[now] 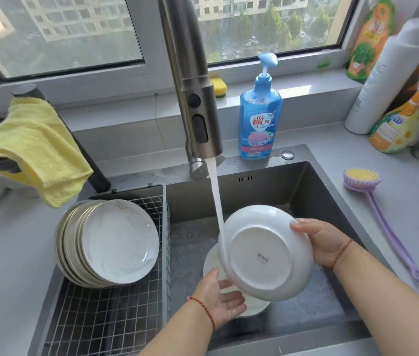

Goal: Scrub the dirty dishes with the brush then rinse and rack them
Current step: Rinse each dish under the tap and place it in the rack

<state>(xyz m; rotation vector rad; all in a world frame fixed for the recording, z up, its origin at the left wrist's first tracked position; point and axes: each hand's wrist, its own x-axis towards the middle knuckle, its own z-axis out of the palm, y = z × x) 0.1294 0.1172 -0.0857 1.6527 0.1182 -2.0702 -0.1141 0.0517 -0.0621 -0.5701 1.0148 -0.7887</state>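
The white plate [262,255] is tilted over the sink [293,186], its underside and foot ring facing the camera, with the tap's stream [216,201] striking its upper left rim. It looks like glazed ceramic — stiff, fairly weighty for its size, breakable against the steel basin, and slick now that water runs over it. The right hand [324,242] grips the right rim, fingertips curled over the edge onto the back. The left hand [222,296] lies palm up with fingers spread just under the lower left edge; whether it touches the plate I cannot tell. A two-point hold on opposite rim edges seems safest — the smooth back offers no purchase. Beneath lies another white dish [213,265] in the basin. To the left, a wire rack [115,317] holds a leaning stack of rinsed plates [115,242]. The purple brush [365,181] rests on the surface to the right, near the blue soap bottle [259,124].
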